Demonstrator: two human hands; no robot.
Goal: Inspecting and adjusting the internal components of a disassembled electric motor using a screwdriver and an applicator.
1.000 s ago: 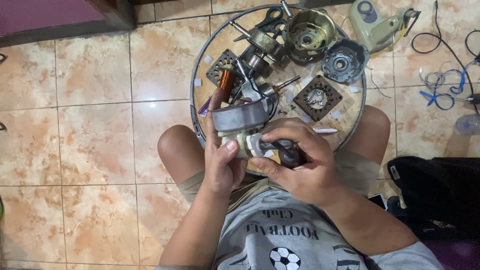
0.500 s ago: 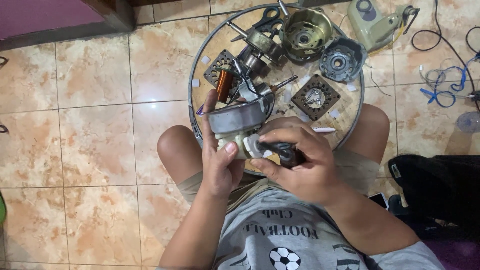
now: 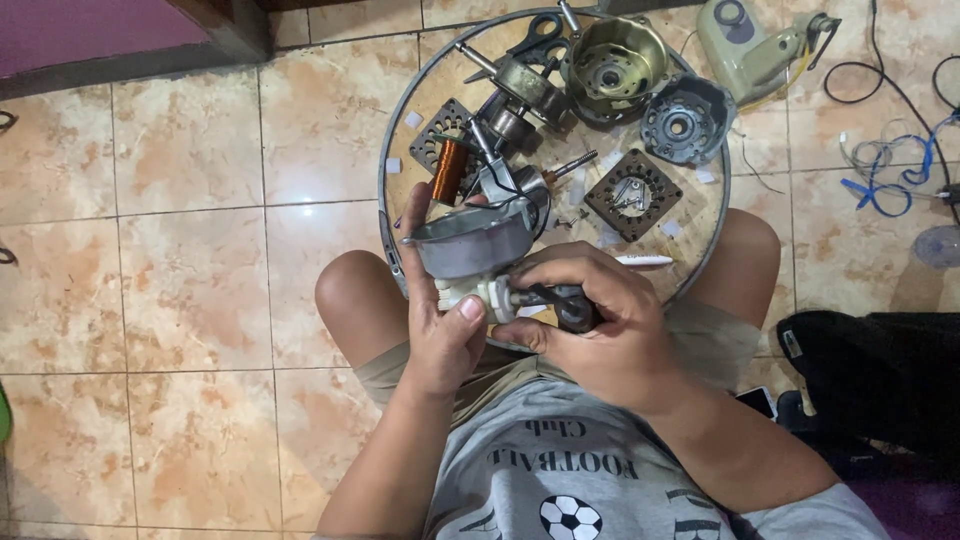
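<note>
Hands at tray's near edge: left hand (image 3: pixel 440 325) clamps grey metal motor housing (image 3: pixel 470 240), right hand (image 3: pixel 590 325) grips dark-handled screwdriver (image 3: pixel 560 300); a slip could jab thumb.

I am sitting on the tiled floor (image 3: pixel 190 260) with a round wire ring (image 3: pixel 385 190) lying in front of my knees. My left hand (image 3: pixel 440 335) is cradling a grey metal motor housing (image 3: pixel 470 240) and its white plastic end (image 3: pixel 480 292), thumb pressing on the white part. My right hand (image 3: pixel 600 330) is keeping its grip closed around a dark tool handle (image 3: pixel 570 305) set against that white end. Inside the ring are lying a copper coil (image 3: pixel 447 170), scissors (image 3: pixel 535 35) and a square stator core (image 3: pixel 632 195)
</note>
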